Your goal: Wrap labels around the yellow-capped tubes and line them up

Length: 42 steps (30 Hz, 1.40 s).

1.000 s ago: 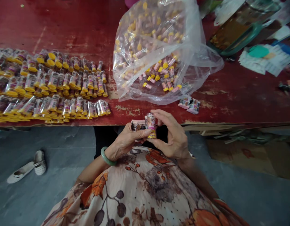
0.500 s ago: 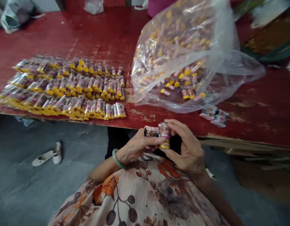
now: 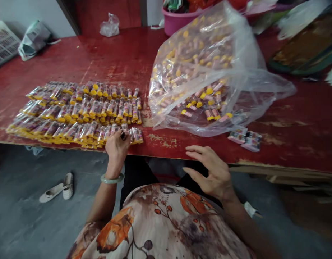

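Note:
My left hand [image 3: 117, 146], with a green bangle at the wrist, is at the front row of yellow-capped tubes [image 3: 71, 131]. Its fingers are closed round a small tube [image 3: 124, 128] near the row's right end; part of that tube is hidden. Over the table's front edge, my right hand [image 3: 211, 169] is spread and holds nothing. A clear plastic bag [image 3: 193, 72] full of pink tubes with yellow caps lies beyond it. Small stacks of printed labels [image 3: 251, 141] rest in front of the bag.
The red table [image 3: 123, 50] has a worn front edge. Behind the bag stands a pink basin [image 3: 176, 22]. A crumpled clear bag [image 3: 110, 26] and a white-and-green bag [image 3: 33, 39] lie at the back. White shoes [image 3: 68, 187] are on the floor.
My left hand has moved left from in front of my body to the tube rows, taking a tube from beside my right hand. My right hand has opened wider. The view has shifted slightly.

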Available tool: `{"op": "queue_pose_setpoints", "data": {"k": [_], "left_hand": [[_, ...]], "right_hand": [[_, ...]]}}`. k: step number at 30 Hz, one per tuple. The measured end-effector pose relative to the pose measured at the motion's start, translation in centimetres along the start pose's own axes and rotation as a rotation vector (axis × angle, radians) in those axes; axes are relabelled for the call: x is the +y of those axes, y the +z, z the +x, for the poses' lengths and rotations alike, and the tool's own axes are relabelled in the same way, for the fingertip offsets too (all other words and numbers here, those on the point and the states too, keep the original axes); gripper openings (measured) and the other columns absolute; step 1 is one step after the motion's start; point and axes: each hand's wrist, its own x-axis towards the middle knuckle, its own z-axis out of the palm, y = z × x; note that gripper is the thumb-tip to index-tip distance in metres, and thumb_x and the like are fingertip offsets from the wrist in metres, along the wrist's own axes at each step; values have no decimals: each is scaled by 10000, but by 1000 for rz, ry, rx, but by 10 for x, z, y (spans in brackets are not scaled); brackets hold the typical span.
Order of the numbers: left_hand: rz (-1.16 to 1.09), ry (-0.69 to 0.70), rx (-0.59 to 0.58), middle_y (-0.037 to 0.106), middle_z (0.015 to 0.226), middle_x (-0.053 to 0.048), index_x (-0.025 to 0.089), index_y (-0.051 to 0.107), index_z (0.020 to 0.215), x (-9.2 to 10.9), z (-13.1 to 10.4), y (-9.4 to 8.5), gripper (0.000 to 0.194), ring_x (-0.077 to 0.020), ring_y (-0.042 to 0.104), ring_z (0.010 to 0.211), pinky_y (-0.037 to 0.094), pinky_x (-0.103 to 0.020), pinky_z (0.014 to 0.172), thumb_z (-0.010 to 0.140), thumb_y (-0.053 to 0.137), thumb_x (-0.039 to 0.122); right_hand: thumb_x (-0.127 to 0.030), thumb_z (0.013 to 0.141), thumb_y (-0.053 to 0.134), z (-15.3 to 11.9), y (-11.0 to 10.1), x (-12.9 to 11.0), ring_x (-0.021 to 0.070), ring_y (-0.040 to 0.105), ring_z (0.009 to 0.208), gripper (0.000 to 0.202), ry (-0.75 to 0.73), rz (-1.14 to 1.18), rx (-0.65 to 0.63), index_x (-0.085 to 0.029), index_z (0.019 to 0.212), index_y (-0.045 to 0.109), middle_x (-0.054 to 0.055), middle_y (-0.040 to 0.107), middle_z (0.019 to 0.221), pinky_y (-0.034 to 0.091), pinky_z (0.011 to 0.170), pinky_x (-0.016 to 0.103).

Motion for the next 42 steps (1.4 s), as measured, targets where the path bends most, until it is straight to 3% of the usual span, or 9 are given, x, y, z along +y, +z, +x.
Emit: {"op": "queue_pose_setpoints", "data": {"k": [3,7,13,16,19,23,28,37,42], "left_hand": [[-71,59,145,661,782,-89,170,692,760,-3,4,5,201,-249,604,824,437,-353,768,744,701,370],[-765,-57,321,652,791,-49,157,691,830,13,-12,-3,280,-167,599,749,469,-281,708,725,738,412],[-1592,-618,-738,677,751,-61,99,699,861,53,-55,2,234,-118,627,626,523,-209,573,673,768,220],[-1616,-578,-836,719,819,-95,84,700,943,59,-68,16,284,-169,690,713,578,-268,681,692,788,183],[-1607,-528,-825,725,817,-91,100,685,918,61,-72,26,299,-200,706,737,590,-305,694,694,819,244],[-1565,-543,-818,689,722,-24,125,673,859,68,-74,34,351,-173,675,652,576,-288,611,593,880,221],[-1553,-560,-789,693,734,-20,111,693,821,75,-82,42,377,-116,629,625,529,-228,610,525,909,201],[-1460,-530,-858,694,739,-22,126,712,810,78,-83,40,323,-124,607,597,501,-249,572,593,874,301],[-1427,-562,-790,708,752,-35,115,718,805,75,-78,41,353,-139,634,622,529,-269,641,537,900,255]], "right_hand": [[-181,794,683,23,-8,32,242,659,943,218,9,-112,106,-205,1010,668,95,691,1031,519,850,405],[-185,844,536,78,1,99,256,647,984,158,181,-437,27,-173,902,682,113,703,985,492,889,393],[-139,744,513,123,34,152,322,635,908,275,376,-648,-317,-108,961,678,179,689,968,474,753,406],[-189,733,519,106,22,138,293,624,891,389,390,-535,-88,-128,1097,643,147,677,977,472,747,396],[-272,696,570,72,3,100,203,599,723,336,460,31,193,-188,1013,644,57,653,847,462,622,314],[-312,696,626,28,6,38,108,449,470,131,732,684,52,-194,752,617,-18,544,592,331,435,234],[-344,704,728,10,29,2,98,480,526,187,812,552,-78,-191,801,680,-21,573,634,373,483,227],[-290,712,670,19,24,11,68,413,433,170,762,576,-173,-176,604,605,-46,478,528,307,408,209],[-358,785,679,13,11,17,86,488,486,207,809,604,-98,-178,887,681,-28,568,612,372,443,209]]}}
